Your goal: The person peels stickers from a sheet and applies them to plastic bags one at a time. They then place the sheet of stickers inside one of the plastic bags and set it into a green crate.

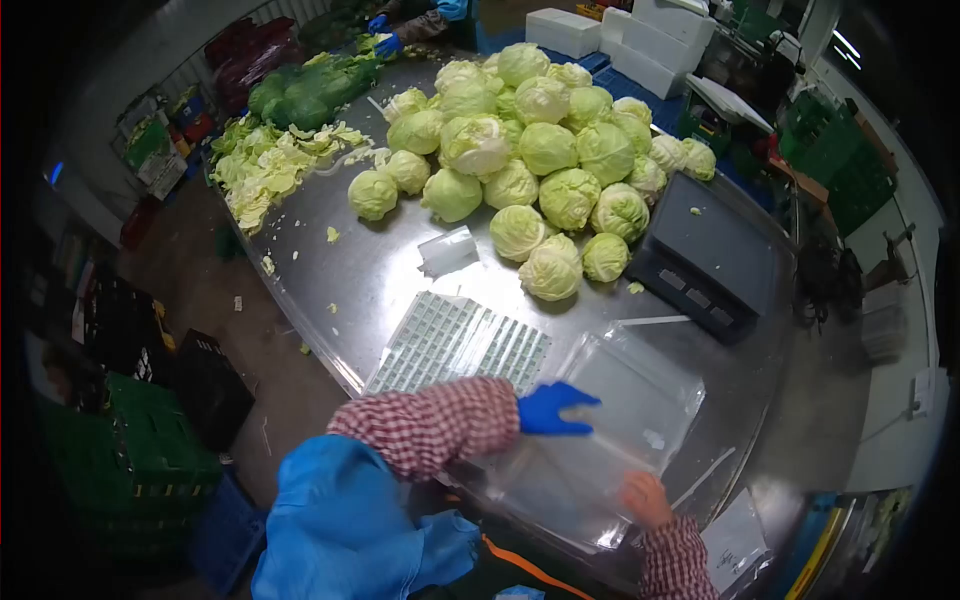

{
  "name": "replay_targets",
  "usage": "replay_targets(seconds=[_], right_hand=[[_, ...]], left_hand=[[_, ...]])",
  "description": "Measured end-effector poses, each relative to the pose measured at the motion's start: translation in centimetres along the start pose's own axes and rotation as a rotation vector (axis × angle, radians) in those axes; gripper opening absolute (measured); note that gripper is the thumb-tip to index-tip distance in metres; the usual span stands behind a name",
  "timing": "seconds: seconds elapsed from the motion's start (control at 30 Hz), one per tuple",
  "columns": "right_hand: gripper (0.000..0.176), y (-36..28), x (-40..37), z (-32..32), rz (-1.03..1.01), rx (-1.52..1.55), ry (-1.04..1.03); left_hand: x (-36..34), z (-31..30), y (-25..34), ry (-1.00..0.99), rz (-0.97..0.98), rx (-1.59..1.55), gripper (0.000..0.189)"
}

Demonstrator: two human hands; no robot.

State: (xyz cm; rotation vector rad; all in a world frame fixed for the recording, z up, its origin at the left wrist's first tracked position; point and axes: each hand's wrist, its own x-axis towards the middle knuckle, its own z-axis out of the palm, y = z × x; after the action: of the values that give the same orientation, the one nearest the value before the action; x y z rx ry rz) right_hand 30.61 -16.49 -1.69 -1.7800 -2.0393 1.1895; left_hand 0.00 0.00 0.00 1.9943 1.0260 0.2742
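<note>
In the head view, my left hand, in a blue glove, rests over a pile of clear plastic bags with its thumb and fingers apart. My right hand, ungloved and smeared by motion, is at the near right edge of the bags; whether it grips the film cannot be made out. Left of the bags lie sheets of small printed labels, partly covered by my checked left sleeve. Beyond them is a short clear roll.
Cabbages are heaped on the metal table. A dark grey box stands to their right, loose leaves and a green net sack to their left. Across the table, a co-worker's blue-gloved hands touch leaves.
</note>
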Motion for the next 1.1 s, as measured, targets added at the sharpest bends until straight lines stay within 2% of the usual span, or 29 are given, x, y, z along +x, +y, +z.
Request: replay_targets(seconds=[0.03, 0.07, 0.1, 0.13, 0.17, 0.2, 0.23, 0.3, 0.33, 0.43, 0.47, 0.5, 0.57, 0.6, 0.67, 0.7, 0.77, 0.8, 0.83, 0.9, 0.97, 1.03, 1.1], right_hand=[[0.037, -2.9, -1.5, -0.6, -0.155, -0.376, 0.1], [0.037, -4.2, -2.7, -0.1, -0.145, -0.373, 0.106], [0.03, -7.7, -5.2, 3.3, -0.103, -0.31, 0.158], [0.024, -8.5, -5.2, 4.1, -0.099, -0.319, 0.292], [0.024, -8.4, -4.7, 5.8, -0.102, -0.328, 0.306], [0.018, -7.7, -3.6, 7.9, -0.022, -0.09, 0.454], [0.013, -8.5, -2.9, 9.1, 0.065, 0.159, 0.584], [0.01, -11.4, -1.8, 9.7, 0.084, 0.18, 0.563], [0.008, -12.6, -1.3, 9.4, 0.105, 0.215, 0.531], [0.01, -12.8, -1.0, 7.7, 0.198, 0.368, 0.514], [0.014, -14.3, -0.3, 6.0, 0.055, 0.251, 0.539], [0.017, -16.7, 0.4, 3.8, -0.072, 0.141, 0.564], [0.041, -22.6, 2.5, -0.5, -0.338, -0.064, 0.616], [0.046, -25.3, 3.2, -2.6, -0.452, -0.273, 0.65], [0.037, -29.7, 4.3, -5.7, -0.541, -0.484, 0.759], [0.037, -29.5, 4.2, -6.3, -0.534, -0.486, 0.776], [0.021, -28.1, 4.5, -7.5, -0.557, -0.288, 0.518], [0.014, -27.6, 4.5, -8.2, -0.569, -0.199, 0.38], [0.014, -27.3, 4.2, -8.5, -0.563, -0.206, 0.383], [0.015, -26.4, 3.3, -8.4, -0.378, 0.061, 0.324], [0.016, -25.6, 2.8, -8.5, -0.383, 0.118, 0.388], [0.017, -25.5, 1.9, -9.1, -0.333, 0.131, 0.296], [0.017, -25.3, 1.1, -9.5, -0.344, 0.118, 0.317]], left_hand=[[0.1, 0.2, -0.1, -0.004, 0.005, 0.0, 0.05], [0.7, -0.4, -3.8, 0.38, 0.143, 0.067, 0.04], [-2.8, -2.4, -7.6, 0.473, -0.039, 0.23, 0.036], [-2.2, -5.0, -10.5, 0.451, -0.245, 0.471, 0.034], [-1.4, -5.8, -14.8, 0.712, -0.276, 0.66, 0.033], [-1.7, -6.3, -17.1, 0.815, -0.331, 0.906, 0.033], [-2.4, -7.5, -18.0, 0.643, -0.407, 0.778, 0.034], [-2.9, -9.7, -18.3, 0.207, -0.456, 0.533, 0.034], [-3.2, -10.2, -18.0, 0.21, -0.446, 0.534, 0.034], [-4.6, -11.0, -15.0, 0.342, -0.203, 0.215, 0.029], [-5.7, -11.9, -12.2, 0.398, -0.093, 0.137, 0.028], [-6.9, -13.1, -8.1, 0.41, 0.009, 0.193, 0.025], [-8.5, -14.9, -0.2, 0.363, 0.195, 0.173, 0.02], [-9.1, -15.0, 2.5, 0.338, 0.286, 0.165, 0.019], [-9.8, -15.0, 6.5, 0.305, 0.388, 0.168, 0.017], [-9.9, -14.9, 8.0, 0.297, 0.442, 0.163, 0.016], [-9.7, -15.1, 9.8, 0.294, 0.517, 0.169, 0.015], [-9.5, -15.0, 10.2, 0.333, 0.581, 0.327, 0.014], [-9.4, -14.7, 10.5, 0.363, 0.635, 0.477, 0.013], [-8.9, -13.7, 11.4, 0.377, 0.662, 0.476, 0.018], [-8.8, -12.8, 13.2, 0.349, 0.549, 0.372, 0.016], [-8.0, -12.0, 13.2, 0.333, 0.606, 0.273, 0.018], [-7.2, -11.3, 13.1, 0.334, 0.672, 0.299, 0.019]])
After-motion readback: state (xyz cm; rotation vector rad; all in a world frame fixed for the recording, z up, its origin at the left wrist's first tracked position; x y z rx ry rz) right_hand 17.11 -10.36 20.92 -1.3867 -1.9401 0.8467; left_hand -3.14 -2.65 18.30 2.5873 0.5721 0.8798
